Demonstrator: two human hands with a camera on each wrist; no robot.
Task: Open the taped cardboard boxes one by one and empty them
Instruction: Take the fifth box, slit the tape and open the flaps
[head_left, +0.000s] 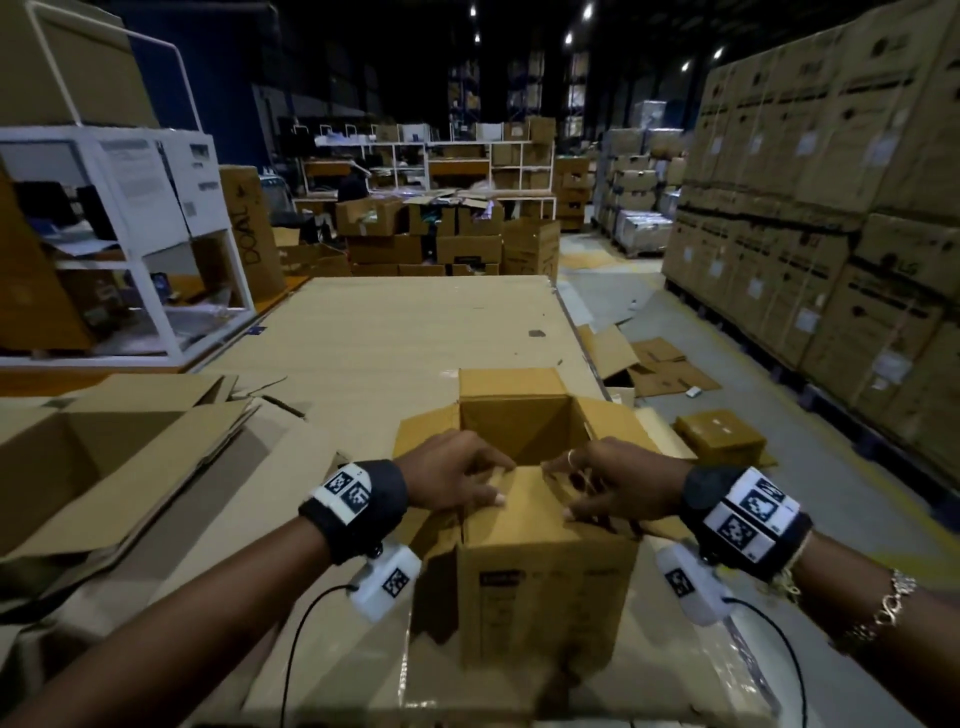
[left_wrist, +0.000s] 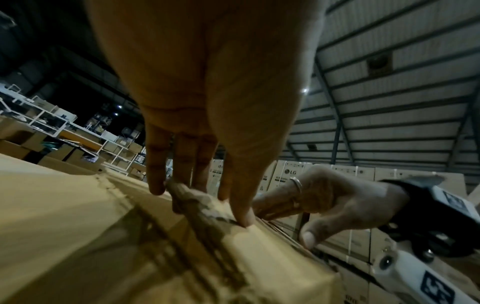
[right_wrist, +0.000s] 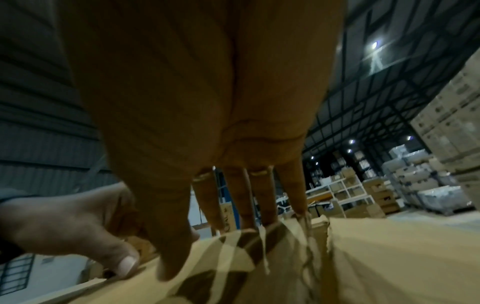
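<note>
A small cardboard box (head_left: 545, 566) stands upright on the cardboard-covered surface (head_left: 415, 322), near its right edge and close to the person. Its far flap (head_left: 511, 383) is already raised and the opening behind it looks dark; what is inside cannot be made out. The near flap (head_left: 524, 493) lies roughly level across the front half of the top, and both hands sit on it. The left hand (head_left: 457, 475) comes in from the left, its fingers curled over the flap's free edge with the thumb laid on the flap's upper face. The right hand (head_left: 608, 480) mirrors it from the right, fingers hooked over the same edge and thumb pressed on top, so each hand holds the flap rather than lying flat. The left wrist view shows the fingertips (left_wrist: 244, 218) at a crumpled strip of tape (left_wrist: 202, 203) along that edge. The edge runs left to right between the hands, and the fold line lies on the near side, towards the person; judged from this, the flap would need to swing back towards the body. To the left a larger opened carton (head_left: 119, 457) lies with its flaps spread.
</note>
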